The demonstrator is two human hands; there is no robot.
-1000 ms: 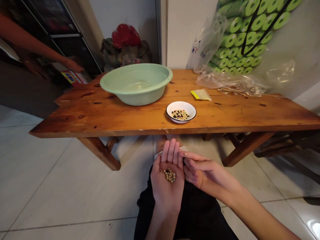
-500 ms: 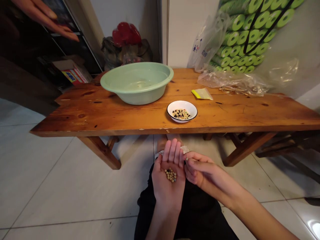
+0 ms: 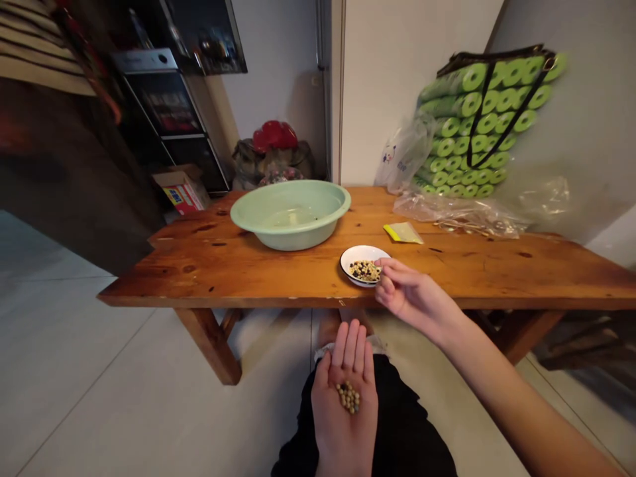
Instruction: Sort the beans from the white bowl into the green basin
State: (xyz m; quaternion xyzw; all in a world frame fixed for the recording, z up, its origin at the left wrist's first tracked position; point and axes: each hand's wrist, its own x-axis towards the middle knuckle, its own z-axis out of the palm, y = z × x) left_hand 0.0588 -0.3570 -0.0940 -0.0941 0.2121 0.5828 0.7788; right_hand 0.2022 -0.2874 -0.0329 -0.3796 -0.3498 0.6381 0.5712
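One bystander (image 3: 44,46), partly out of view at far left, stands near the end of the wooden table (image 3: 278,278); a knock there could jolt everything on top. Next along, the pale green basin (image 3: 298,240), sitting flat. Now the left hand (image 3: 342,419), palm up, fingers straight, a little heap of round pieces (image 3: 348,395) in its hollow: one tilt and they'd roll off towards the floor (image 3: 124,371). Then the white bowl (image 3: 370,253), near the table's front edge, with a dark-and-pale mix (image 3: 365,270) inside; a careless knuckle could tip it. And right over its rim, the right hand (image 3: 412,295), fingertips drawn in. Pinching a piece? Can't tell; a loose hold would drop it.
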